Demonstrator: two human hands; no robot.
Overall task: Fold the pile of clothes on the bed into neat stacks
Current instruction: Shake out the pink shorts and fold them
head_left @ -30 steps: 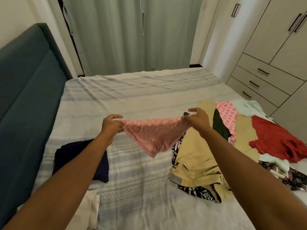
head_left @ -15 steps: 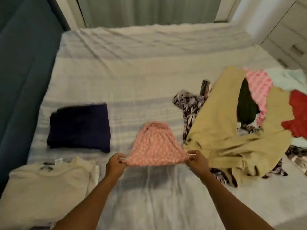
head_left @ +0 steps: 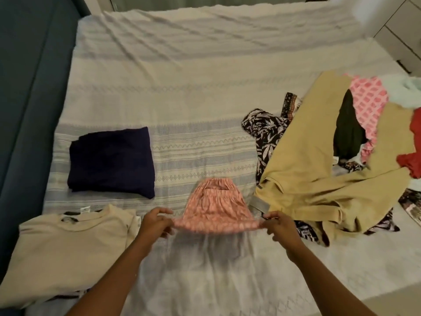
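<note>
Your left hand and right hand each pinch one near corner of a small pink patterned garment, thumb and fingers closed on the hem; the cloth is drawn taut between them at the near middle of the bed; its gathered elastic end lies flat on the striped bedcover, farther from you. To the left, well apart from the pink piece, a navy garment lies folded into a rough square; nearer you on that side sits a folded cream shirt, collar facing away, just beside your left hand. To the right is the pile of unfolded clothes; a large tan garment sprawls over it, its near edge just beside your right hand; a black-and-white leaf-print piece shows from under its left side; a dark garment, a pink checked one, a pale mint one and a red one lie on top or beyond it. A dark blue headboard runs along the left edge; pale drawers show at the upper right corner.
</note>
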